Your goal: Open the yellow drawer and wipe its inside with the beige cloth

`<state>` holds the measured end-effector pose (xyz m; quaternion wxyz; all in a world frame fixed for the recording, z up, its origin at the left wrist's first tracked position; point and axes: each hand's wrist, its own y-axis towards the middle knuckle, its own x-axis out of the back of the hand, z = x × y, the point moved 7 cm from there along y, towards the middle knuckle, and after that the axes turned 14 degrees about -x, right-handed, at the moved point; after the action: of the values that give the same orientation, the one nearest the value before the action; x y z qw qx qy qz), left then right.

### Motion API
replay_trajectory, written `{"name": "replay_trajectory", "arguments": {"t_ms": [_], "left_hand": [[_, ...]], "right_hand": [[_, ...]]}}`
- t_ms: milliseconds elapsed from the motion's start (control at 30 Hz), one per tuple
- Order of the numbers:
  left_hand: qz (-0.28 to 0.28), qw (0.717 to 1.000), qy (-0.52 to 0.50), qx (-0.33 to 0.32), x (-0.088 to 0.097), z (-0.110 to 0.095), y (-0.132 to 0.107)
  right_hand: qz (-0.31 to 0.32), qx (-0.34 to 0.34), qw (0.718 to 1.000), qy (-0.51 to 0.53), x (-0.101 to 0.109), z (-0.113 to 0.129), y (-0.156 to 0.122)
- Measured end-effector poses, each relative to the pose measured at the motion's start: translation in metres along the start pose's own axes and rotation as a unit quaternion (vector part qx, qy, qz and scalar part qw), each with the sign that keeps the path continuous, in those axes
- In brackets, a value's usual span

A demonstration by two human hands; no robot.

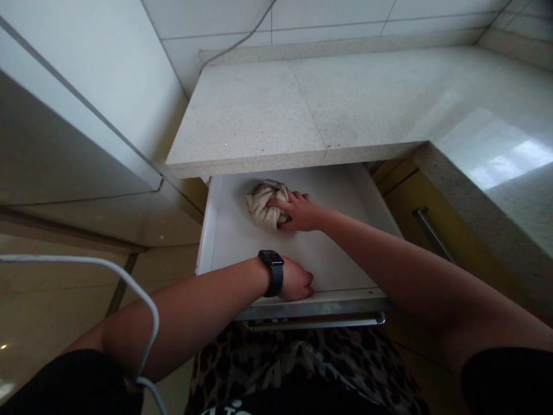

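the crumpled cloth (262, 207) bulges leftward from the right grip (302, 213).

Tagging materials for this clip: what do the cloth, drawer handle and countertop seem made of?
Cloth: fabric, matte, perhaps cotton, by its soft folds. Drawer handle: probably metal, polished, by its bright glints. Countertop: stone or composite, glossy, by its speckles and reflections.
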<state>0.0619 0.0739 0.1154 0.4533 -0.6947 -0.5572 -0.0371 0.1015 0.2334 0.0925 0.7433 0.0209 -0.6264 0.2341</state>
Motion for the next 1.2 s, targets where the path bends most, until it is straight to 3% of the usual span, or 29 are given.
{"name": "replay_trajectory", "arguments": {"t_ms": [100, 200, 333, 600, 733, 1200], "left_hand": [[0.004, 1.0, 0.001, 0.003, -0.001, 0.0, 0.0], [0.002, 1.0, 0.003, -0.001, -0.001, 0.0, 0.0], [-0.001, 1.0, -0.006, 0.003, -0.001, 0.0, 0.0], [-0.009, 1.0, -0.001, -0.001, 0.0, 0.001, 0.0], [-0.01, 1.0, 0.005, 0.003, 0.0, 0.001, 0.0], [-0.005, 1.0, 0.003, -0.006, 0.0, 0.0, 0.0]], "right_hand": [[0.002, 0.038, 0.999, -0.002, -0.002, 0.015, -0.005], [0.013, 0.048, 0.999, 0.001, -0.002, 0.013, -0.006], [0.008, 0.038, 0.999, 0.017, 0.003, -0.003, -0.001], [-0.028, -0.059, 0.997, 0.045, 0.014, -0.05, 0.008], [-0.039, -0.086, 0.994, 0.049, 0.017, -0.061, 0.008], [-0.06, -0.097, 0.993, 0.031, 0.013, -0.057, 0.008]]}}
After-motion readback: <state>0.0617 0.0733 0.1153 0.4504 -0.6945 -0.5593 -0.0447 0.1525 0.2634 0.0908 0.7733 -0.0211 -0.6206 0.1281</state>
